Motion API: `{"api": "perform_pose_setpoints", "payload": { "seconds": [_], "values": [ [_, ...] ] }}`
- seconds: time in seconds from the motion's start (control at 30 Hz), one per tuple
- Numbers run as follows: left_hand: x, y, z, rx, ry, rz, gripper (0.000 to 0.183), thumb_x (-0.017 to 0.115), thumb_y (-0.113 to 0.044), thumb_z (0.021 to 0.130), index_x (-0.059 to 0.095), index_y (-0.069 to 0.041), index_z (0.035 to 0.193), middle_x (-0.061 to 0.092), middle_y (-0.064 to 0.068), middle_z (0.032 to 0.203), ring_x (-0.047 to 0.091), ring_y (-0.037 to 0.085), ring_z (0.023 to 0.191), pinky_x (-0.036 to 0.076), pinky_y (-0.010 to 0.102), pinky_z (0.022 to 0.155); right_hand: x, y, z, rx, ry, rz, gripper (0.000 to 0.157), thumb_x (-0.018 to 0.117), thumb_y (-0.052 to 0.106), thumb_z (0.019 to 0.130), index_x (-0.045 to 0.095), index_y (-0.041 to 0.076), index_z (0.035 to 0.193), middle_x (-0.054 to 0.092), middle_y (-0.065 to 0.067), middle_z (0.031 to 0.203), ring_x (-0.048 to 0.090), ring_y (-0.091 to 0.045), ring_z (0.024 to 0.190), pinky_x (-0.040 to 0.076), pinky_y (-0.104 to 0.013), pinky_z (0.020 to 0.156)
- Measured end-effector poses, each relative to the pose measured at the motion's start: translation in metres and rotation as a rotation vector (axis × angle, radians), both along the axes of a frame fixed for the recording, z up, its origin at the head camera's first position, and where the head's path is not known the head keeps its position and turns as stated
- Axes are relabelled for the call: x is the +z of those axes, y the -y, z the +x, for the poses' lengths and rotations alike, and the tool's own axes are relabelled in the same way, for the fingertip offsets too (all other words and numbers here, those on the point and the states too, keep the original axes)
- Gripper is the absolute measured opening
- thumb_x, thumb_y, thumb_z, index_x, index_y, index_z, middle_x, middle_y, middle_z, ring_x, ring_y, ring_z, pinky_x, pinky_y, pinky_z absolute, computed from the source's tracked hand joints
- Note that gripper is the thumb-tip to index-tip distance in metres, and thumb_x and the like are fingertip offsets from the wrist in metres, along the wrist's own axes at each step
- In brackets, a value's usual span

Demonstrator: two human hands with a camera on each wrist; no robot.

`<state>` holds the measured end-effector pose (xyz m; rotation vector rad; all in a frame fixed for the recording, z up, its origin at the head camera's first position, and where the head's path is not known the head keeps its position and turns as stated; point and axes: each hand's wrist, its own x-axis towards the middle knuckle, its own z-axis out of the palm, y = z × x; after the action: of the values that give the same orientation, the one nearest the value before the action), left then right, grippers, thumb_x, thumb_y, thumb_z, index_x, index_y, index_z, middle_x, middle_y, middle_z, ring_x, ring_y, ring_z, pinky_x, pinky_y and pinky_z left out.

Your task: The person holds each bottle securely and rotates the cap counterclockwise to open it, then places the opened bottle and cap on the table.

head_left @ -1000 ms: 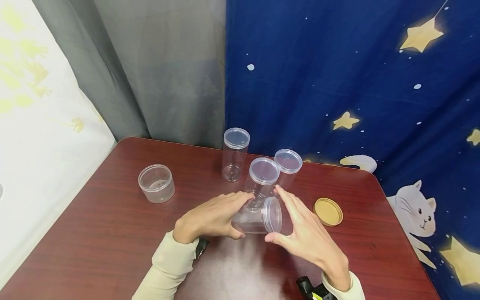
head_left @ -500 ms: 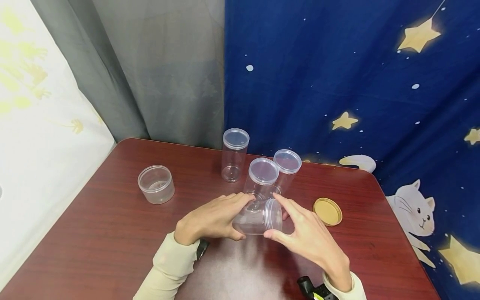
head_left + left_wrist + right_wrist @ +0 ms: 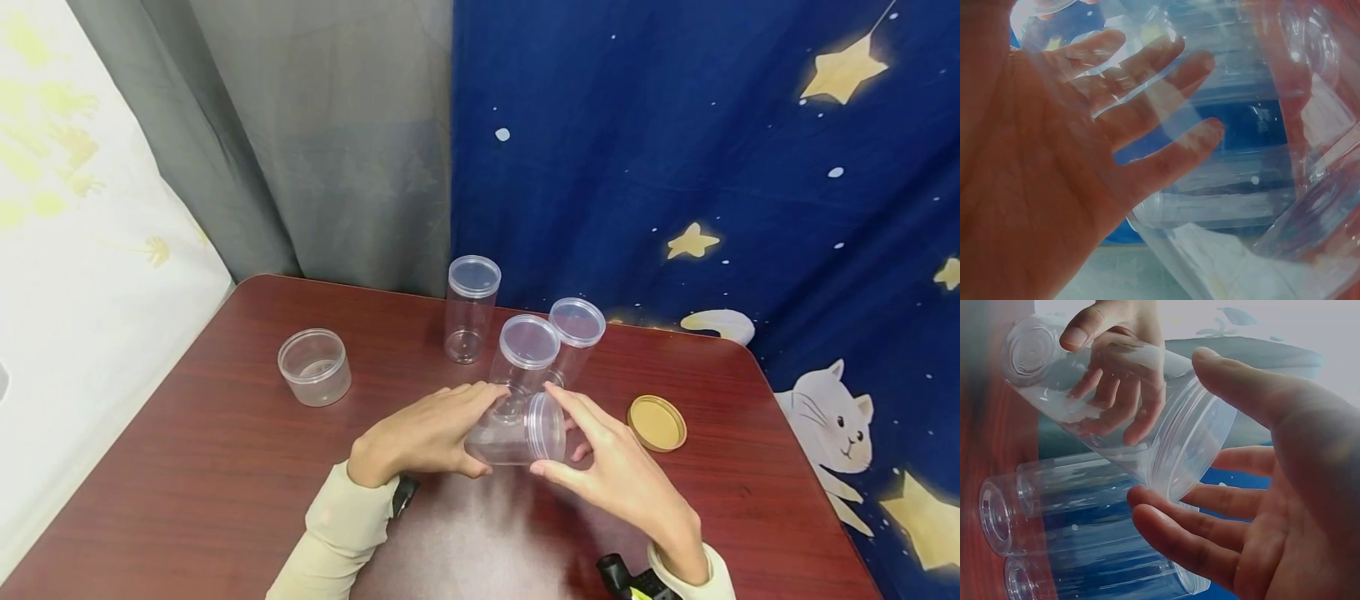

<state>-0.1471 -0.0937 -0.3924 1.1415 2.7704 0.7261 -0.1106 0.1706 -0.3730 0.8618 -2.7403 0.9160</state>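
A clear plastic jar (image 3: 498,443) lies tilted on its side between my hands, its translucent lid (image 3: 547,429) facing right. My left hand (image 3: 423,433) grips the body near the base. Through the clear wall, the left wrist view shows that hand's spread fingers (image 3: 1172,156) behind the jar. My right hand (image 3: 626,467) holds the lid, thumb on one side of its rim and fingertips on the other, as the right wrist view shows. Just behind stand several similar lidded jars: one (image 3: 528,343) overlapped by the held jar, another (image 3: 576,323) behind it, and one (image 3: 471,312) farther left.
A short, wide clear tub (image 3: 315,375) without a lid stands at the left. To the right of my right hand a gold lid (image 3: 656,423) lies on the reddish-brown table (image 3: 187,467). Grey and blue curtains (image 3: 600,167) hang behind the table's back edge.
My right hand's fingers have closed in on the lid and shifted slightly around its rim. The left hand and its grip on the jar stay nearly the same.
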Motion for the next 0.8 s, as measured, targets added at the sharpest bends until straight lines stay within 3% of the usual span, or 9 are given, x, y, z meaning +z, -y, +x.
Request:
{"api": "perform_pose_setpoints", "payload": {
  "seconds": [0.17, 0.37, 0.6, 0.8],
  "values": [
    [0.0001, 0.0006, 0.0002, 0.008, 0.01, 0.001, 0.086, 0.083, -0.04, 0.074, 0.04, -0.016, 0.145, 0.056, -0.005, 0.129, 0.055, 0.013, 0.114, 0.045, 0.041, 0.103, -0.0003, -0.0007, 0.0002, 0.024, -0.005, 0.003, 0.083, 0.082, 0.041, 0.08, 0.04, 0.029, 0.15, 0.054, 0.006, 0.136, 0.063, -0.003, 0.08, 0.055, -0.022, 0.069],
    [0.0009, 0.0013, -0.0003, 0.0, 0.011, 0.009, 0.087, 0.083, -0.039, 0.074, 0.04, -0.017, 0.146, 0.056, -0.003, 0.13, 0.055, 0.013, 0.115, 0.044, 0.04, 0.102, -0.0006, -0.0025, -0.0001, 0.065, -0.032, 0.018, 0.084, 0.082, 0.037, 0.081, 0.038, 0.028, 0.152, 0.048, 0.003, 0.146, 0.064, -0.002, 0.085, 0.055, -0.025, 0.077],
    [0.0015, 0.0013, -0.0008, -0.003, 0.012, 0.005, 0.088, 0.083, -0.04, 0.074, 0.04, -0.015, 0.147, 0.055, -0.005, 0.131, 0.054, 0.013, 0.117, 0.044, 0.04, 0.104, 0.0, -0.0045, -0.0016, 0.091, -0.073, 0.085, 0.088, 0.082, 0.033, 0.081, 0.034, 0.024, 0.154, 0.044, 0.0, 0.151, 0.057, -0.015, 0.124, 0.051, -0.039, 0.096],
    [0.0011, 0.0009, -0.0009, 0.001, 0.022, 0.006, 0.088, 0.083, -0.04, 0.074, 0.04, -0.016, 0.147, 0.055, -0.004, 0.132, 0.054, 0.013, 0.117, 0.044, 0.041, 0.103, 0.0011, -0.003, -0.001, 0.068, -0.004, 0.051, 0.098, 0.082, 0.039, 0.079, 0.025, 0.026, 0.157, 0.043, 0.0, 0.151, 0.062, -0.011, 0.109, 0.053, -0.037, 0.091]
  ]
}}
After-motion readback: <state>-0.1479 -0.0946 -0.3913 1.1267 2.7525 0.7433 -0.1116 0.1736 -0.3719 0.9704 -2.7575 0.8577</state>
